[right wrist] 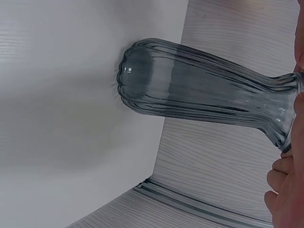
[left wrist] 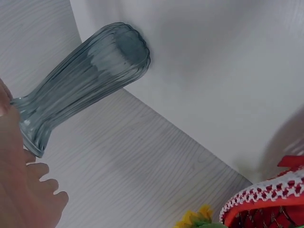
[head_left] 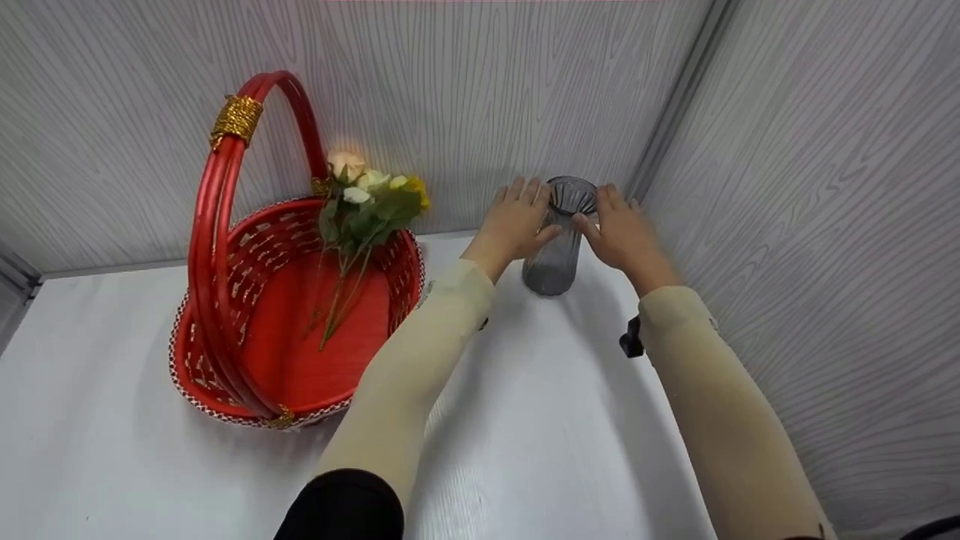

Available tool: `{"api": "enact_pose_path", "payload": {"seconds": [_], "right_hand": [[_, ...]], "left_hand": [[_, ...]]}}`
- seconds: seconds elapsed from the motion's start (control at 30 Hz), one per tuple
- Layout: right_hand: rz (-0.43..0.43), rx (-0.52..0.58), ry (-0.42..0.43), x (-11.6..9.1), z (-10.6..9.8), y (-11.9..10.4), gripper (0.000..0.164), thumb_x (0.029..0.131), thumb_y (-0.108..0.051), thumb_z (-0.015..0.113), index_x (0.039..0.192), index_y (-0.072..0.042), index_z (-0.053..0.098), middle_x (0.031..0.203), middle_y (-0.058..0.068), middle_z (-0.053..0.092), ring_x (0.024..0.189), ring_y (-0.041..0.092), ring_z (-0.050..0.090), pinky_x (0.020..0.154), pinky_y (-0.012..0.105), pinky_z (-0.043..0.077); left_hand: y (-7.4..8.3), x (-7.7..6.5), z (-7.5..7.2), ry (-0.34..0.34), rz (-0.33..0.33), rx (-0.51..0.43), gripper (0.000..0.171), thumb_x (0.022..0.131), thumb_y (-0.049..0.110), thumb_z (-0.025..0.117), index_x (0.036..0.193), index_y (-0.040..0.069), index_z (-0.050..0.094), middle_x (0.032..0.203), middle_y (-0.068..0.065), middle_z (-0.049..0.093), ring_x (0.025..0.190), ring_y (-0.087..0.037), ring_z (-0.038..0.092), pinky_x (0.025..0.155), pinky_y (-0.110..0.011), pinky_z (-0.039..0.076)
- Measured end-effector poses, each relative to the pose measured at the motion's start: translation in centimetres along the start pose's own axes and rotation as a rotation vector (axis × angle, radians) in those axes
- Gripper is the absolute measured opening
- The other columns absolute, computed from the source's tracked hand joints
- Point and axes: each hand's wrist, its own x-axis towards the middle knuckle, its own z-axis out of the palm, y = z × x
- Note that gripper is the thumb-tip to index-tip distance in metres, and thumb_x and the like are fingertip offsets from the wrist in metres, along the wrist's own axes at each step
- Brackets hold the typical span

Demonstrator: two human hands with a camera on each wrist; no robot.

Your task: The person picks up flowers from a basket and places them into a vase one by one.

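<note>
A smoky grey glass vase point(head_left: 555, 251) with ribbed sides and a flared mouth stands upright near the back corner of the table. On its left side, my left hand point(head_left: 516, 225) has its fingers stretched toward the back wall and touches the rim. From the right, my right hand point(head_left: 624, 234) meets the rim with fingers extended and thumb spread. Both wrist views show the vase point(left wrist: 90, 76) with hands only at its mouth; the left hand point(left wrist: 26, 175) and right hand point(right wrist: 289, 180) are partly cut off.
Left of my arms sits a red woven basket point(head_left: 420, 262) with a tall arched handle point(head_left: 214, 225). Artificial flowers point(head_left: 375, 195) with peach, white and yellow heads lean inside it, stems downward. Wood-grain panels point(head_left: 465, 97) close off the back and right of the white table point(head_left: 525, 420).
</note>
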Motion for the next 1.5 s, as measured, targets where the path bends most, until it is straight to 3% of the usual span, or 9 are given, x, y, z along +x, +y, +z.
{"api": "enact_pose_path", "payload": {"seconds": [0.2, 0.67, 0.87, 1.17, 1.5], "right_hand": [[-0.037, 0.002, 0.004, -0.5, 0.3, -1.1, 0.089, 0.101, -0.064, 0.026, 0.158, 0.002, 0.01, 0.165, 0.024, 0.011, 0.151, 0.042, 0.016, 0.123, 0.054, 0.012], [-0.076, 0.011, 0.019, -1.5, 0.7, -2.6, 0.084, 0.103, -0.057, 0.034, 0.158, 0.003, 0.012, 0.165, 0.024, 0.012, 0.152, 0.038, 0.015, 0.123, 0.05, 0.018], [-0.084, -0.01, 0.005, -1.7, 1.0, -3.6, 0.09, 0.101, -0.064, 0.03, 0.159, 0.0, 0.009, 0.165, 0.022, 0.01, 0.15, 0.04, 0.02, 0.121, 0.052, 0.022], [-0.096, -0.007, 0.013, -2.1, 1.2, -4.6, 0.089, 0.101, -0.064, 0.027, 0.159, 0.001, 0.009, 0.165, 0.023, 0.012, 0.151, 0.041, 0.018, 0.12, 0.057, 0.022], [-0.141, 0.015, 0.042, -2.5, 1.6, -5.8, 0.085, 0.103, -0.06, 0.028, 0.158, 0.002, 0.012, 0.164, 0.024, 0.015, 0.15, 0.04, 0.022, 0.117, 0.055, 0.028]], "left_hand": [[-1.0, -0.6, -0.2, -0.012, -0.015, -0.009, 0.079, 0.103, 0.058, 0.032, 0.16, 0.005, 0.016, 0.166, -0.016, 0.015, 0.154, -0.034, 0.011, 0.124, -0.048, 0.014], [-2.2, -1.3, -0.6, -0.017, 0.018, 0.004, 0.085, 0.102, 0.063, 0.028, 0.159, 0.002, 0.014, 0.166, -0.018, 0.012, 0.154, -0.034, 0.007, 0.125, -0.043, 0.01], [-2.9, -1.8, -0.5, -0.039, -0.006, -0.018, 0.091, 0.099, 0.067, 0.028, 0.159, 0.001, 0.011, 0.166, -0.018, 0.01, 0.154, -0.034, 0.005, 0.125, -0.044, 0.009], [-3.3, -3.1, -0.3, -0.004, 0.016, -0.027, 0.091, 0.101, 0.065, 0.026, 0.157, -0.005, 0.014, 0.165, -0.023, 0.011, 0.154, -0.034, 0.006, 0.125, -0.043, 0.01], [-3.9, -5.0, 0.3, 0.037, -0.018, -0.07, 0.091, 0.101, 0.065, 0.025, 0.157, -0.005, 0.015, 0.165, -0.023, 0.012, 0.154, -0.034, 0.007, 0.125, -0.044, 0.01]]}}
